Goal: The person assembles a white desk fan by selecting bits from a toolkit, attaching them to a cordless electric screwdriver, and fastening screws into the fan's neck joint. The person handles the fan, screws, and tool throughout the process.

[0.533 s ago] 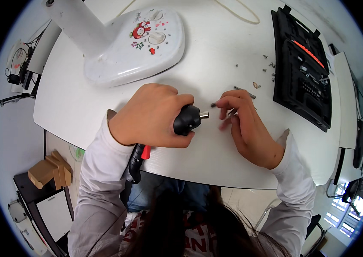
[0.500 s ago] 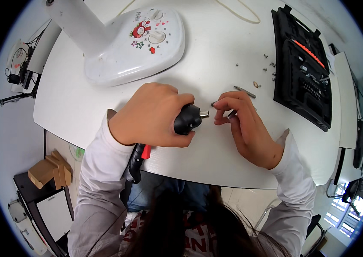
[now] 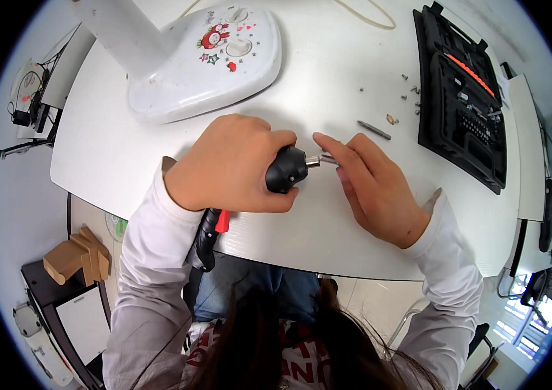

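Observation:
My left hand [image 3: 230,162] is wrapped round a black cordless screwdriver [image 3: 287,170]; its silver chuck points right, and its black handle with a red trigger shows below my wrist. My right hand [image 3: 383,195] pinches a small metal screwdriver bit [image 3: 328,158] whose end meets the chuck. How deep the bit sits in the chuck I cannot tell. Just beyond my right fingers, a second, longer bit [image 3: 374,130] lies loose on the white table [image 3: 328,237].
A white fan base [image 3: 224,91] with knobs and stickers stands at the far left. An open black tool case [image 3: 464,123] lies at the right. Several small screws [image 3: 404,97] and a small brownish piece [image 3: 390,119] lie beside it. A pale cord [image 3: 380,26] curves along the back.
My right hand has brought the bit left to the tip of the chuck, and its index finger has stretched out. My left hand has risen slightly, still gripping the cordless screwdriver.

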{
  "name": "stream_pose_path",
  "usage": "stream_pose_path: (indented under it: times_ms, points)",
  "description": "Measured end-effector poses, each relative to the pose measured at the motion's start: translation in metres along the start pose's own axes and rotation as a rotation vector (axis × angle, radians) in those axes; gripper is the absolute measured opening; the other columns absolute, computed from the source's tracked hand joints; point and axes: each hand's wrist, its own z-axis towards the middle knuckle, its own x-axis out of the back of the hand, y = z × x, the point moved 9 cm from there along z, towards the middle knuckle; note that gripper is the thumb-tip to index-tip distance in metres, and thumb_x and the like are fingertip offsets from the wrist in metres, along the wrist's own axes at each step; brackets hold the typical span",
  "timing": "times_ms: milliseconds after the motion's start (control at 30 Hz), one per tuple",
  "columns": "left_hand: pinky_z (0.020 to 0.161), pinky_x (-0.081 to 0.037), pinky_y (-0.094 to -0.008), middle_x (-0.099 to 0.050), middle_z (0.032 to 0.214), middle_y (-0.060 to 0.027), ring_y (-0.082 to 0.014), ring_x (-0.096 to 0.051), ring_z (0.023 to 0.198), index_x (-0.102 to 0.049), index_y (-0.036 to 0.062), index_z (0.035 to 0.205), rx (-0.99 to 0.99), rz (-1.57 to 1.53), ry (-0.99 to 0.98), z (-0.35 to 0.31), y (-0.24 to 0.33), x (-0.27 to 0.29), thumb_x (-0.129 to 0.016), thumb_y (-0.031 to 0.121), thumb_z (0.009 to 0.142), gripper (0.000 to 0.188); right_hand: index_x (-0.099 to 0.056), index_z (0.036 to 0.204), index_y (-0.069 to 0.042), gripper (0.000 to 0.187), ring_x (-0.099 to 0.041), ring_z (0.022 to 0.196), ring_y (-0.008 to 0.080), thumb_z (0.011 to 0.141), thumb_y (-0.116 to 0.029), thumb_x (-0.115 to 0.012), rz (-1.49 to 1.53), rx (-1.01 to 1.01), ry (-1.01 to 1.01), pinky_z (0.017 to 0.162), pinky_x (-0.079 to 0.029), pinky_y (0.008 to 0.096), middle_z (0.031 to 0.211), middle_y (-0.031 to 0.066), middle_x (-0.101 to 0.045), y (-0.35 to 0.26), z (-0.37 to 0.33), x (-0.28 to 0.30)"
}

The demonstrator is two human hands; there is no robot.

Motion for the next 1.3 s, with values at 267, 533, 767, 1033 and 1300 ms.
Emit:
stream_pose_path:
  times_ms: [267,533,767,1033,1300]
  points:
    - [0.053,-0.041,-0.0387,-0.053,0.060,-0.0109,-0.0313,-0.054,0.059,-0.059,0.0048,0.073,0.014,-0.014,-0.014,-0.001,-0.001,-0.001,-0.074,0.028,0.056,0.033,-0.056,0.107,-0.005,0.031,-0.056,0.075,0.0245,0.078,0.004,-0.063,0.199,-0.081,0.015,0.063,-0.048,0.0323,0.086,0.0064,-0.057,0.015,-0.002,0.001]
    - [0.053,-0.042,-0.0390,-0.052,0.058,-0.0110,-0.0324,-0.054,0.057,-0.058,0.0046,0.071,-0.003,-0.031,-0.047,0.003,0.003,-0.004,-0.072,0.026,0.055,0.030,-0.058,0.093,-0.004,0.018,-0.058,0.074,0.0249,0.077,0.001,-0.067,0.237,0.152,-0.020,0.063,-0.049,0.0326,0.084,0.0070,-0.061,0.010,0.006,0.008]
    - [0.053,-0.042,-0.0393,-0.053,0.057,-0.0113,-0.0327,-0.054,0.056,-0.058,0.0045,0.070,-0.027,-0.046,-0.064,0.006,0.007,-0.005,-0.071,0.026,0.056,0.029,-0.060,0.095,-0.002,0.023,-0.062,0.072,0.0235,0.075,0.006,-0.069,0.181,0.152,-0.048,0.061,-0.050,0.0291,0.085,0.0090,-0.064,0.005,0.008,0.006]
    - [0.052,-0.042,-0.0396,-0.052,0.056,-0.0120,-0.0338,-0.053,0.055,-0.058,0.0042,0.069,0.002,-0.073,-0.083,0.006,0.005,-0.004,-0.071,0.026,0.056,0.029,-0.055,0.095,-0.006,0.019,-0.062,0.070,0.0273,0.080,-0.006,-0.068,0.283,0.015,-0.049,0.060,-0.050,0.0338,0.083,0.0084,-0.063,0.014,0.008,0.001]
    - [0.054,-0.042,-0.0393,-0.052,0.058,-0.0122,-0.0333,-0.053,0.057,-0.058,0.0052,0.070,0.016,-0.069,-0.084,0.006,0.003,-0.003,-0.072,0.028,0.057,0.030,-0.056,0.104,-0.007,0.022,-0.060,0.063,0.0203,0.085,-0.008,-0.065,0.501,-0.221,-0.126,0.058,-0.047,0.0282,0.086,0.0089,-0.065,0.028,0.007,-0.002]
